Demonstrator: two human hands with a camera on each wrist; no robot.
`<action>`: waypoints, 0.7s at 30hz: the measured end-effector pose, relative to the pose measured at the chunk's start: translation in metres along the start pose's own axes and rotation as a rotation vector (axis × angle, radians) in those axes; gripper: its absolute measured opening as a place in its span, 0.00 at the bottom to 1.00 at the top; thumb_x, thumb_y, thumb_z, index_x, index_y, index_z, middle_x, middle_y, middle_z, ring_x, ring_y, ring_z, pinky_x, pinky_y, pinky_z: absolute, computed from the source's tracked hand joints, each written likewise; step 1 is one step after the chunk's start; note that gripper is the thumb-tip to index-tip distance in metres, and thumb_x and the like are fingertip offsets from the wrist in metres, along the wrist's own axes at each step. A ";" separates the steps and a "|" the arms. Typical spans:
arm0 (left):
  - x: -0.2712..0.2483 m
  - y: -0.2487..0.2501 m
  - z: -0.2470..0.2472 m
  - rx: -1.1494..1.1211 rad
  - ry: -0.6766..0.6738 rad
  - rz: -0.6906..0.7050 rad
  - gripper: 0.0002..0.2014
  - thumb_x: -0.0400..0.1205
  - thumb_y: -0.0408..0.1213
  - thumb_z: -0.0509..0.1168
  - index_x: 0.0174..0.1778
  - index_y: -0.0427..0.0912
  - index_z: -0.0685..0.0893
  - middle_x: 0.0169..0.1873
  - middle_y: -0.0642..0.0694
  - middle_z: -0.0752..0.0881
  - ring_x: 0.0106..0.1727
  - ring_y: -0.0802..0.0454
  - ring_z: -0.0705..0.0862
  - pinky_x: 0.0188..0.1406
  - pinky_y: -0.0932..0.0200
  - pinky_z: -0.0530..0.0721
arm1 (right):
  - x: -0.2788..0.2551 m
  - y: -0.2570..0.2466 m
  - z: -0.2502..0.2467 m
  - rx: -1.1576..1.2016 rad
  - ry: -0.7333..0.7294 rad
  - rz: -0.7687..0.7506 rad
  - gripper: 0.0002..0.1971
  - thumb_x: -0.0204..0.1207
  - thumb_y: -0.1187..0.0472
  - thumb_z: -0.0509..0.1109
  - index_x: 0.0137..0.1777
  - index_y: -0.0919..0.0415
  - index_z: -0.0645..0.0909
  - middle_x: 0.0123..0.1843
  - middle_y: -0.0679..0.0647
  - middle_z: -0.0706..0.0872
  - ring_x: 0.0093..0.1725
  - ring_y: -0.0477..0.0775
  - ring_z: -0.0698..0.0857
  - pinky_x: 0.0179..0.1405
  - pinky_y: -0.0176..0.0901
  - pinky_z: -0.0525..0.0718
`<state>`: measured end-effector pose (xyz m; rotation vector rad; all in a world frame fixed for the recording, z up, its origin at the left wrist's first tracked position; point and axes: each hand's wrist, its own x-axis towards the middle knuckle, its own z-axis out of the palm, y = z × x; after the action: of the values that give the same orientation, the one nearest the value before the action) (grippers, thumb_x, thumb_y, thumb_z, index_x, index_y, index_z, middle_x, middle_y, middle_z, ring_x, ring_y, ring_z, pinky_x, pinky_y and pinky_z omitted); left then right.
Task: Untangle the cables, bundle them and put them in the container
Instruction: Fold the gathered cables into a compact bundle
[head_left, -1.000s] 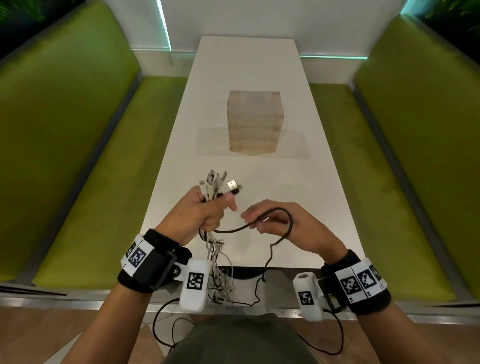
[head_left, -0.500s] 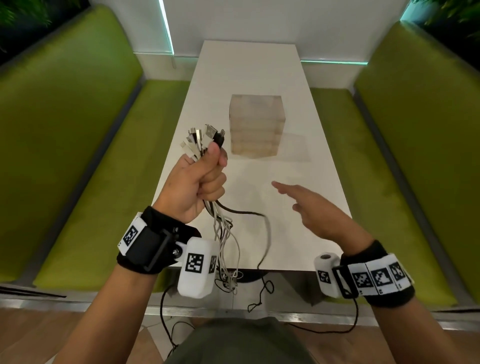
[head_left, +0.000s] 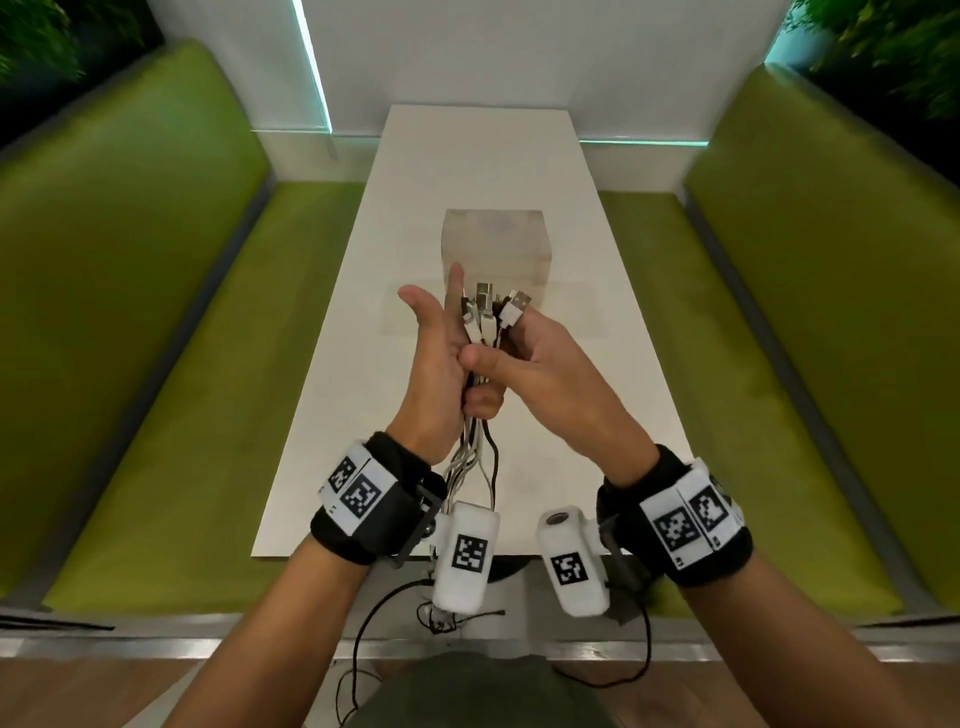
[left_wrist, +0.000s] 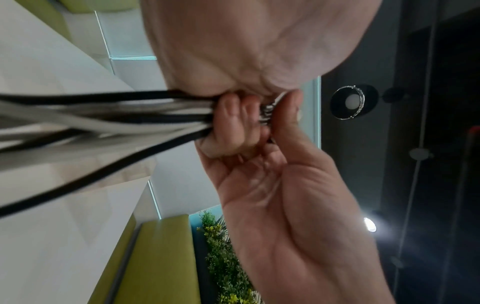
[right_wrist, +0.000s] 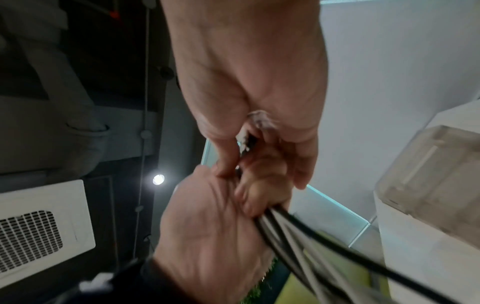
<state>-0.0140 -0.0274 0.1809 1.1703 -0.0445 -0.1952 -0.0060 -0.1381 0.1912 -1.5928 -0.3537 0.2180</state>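
Right hand: fingers wrapped round the upper part of the cable bunch, thumb laid across the front of it; firm hold. Left hand: against the same bunch from the other side, index finger and thumb extended, lower fingers curled at the cables beneath the right thumb; the left wrist view shows fingers closed over the strands, so it holds too. Cable bunch: white and black leads, gathered side by side, raised above the near half of the white table. USB plugs: fanned out above both hands, ends roughly level. Trailing lengths: hang from the hands past the wrist cameras and off the near table edge, loose loops showing lower down. Container: translucent box, farther along the table, beyond the hands; whether it has any contents cannot be told. Green benches: either side. Status, judged: plug ends collected and aligned, untangling largely done at the top; the hanging lengths remain to be coiled and bundled, and placement in the container is not yet done.
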 end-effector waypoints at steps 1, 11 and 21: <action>0.002 -0.001 0.001 0.017 0.027 0.007 0.36 0.75 0.70 0.24 0.79 0.70 0.57 0.39 0.51 0.83 0.30 0.48 0.52 0.28 0.56 0.48 | 0.001 0.001 0.003 0.011 0.025 0.017 0.14 0.78 0.68 0.69 0.62 0.68 0.76 0.43 0.59 0.86 0.34 0.54 0.85 0.31 0.42 0.85; 0.011 -0.004 0.017 -0.051 0.152 0.163 0.23 0.83 0.64 0.33 0.61 0.68 0.72 0.48 0.50 0.89 0.49 0.57 0.89 0.51 0.63 0.85 | -0.002 0.029 0.028 -0.545 0.593 -0.289 0.17 0.75 0.75 0.62 0.63 0.66 0.81 0.51 0.45 0.79 0.56 0.48 0.75 0.59 0.28 0.67; 0.018 -0.029 -0.009 0.272 -0.007 0.135 0.29 0.82 0.63 0.49 0.69 0.46 0.73 0.44 0.50 0.88 0.48 0.51 0.86 0.56 0.47 0.84 | 0.018 0.003 -0.004 0.089 0.327 -0.142 0.06 0.80 0.69 0.65 0.46 0.68 0.84 0.32 0.51 0.85 0.23 0.43 0.80 0.20 0.33 0.77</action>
<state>0.0008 -0.0338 0.1493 1.4327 -0.1600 -0.0746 0.0130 -0.1357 0.1899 -1.4784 -0.1980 -0.1340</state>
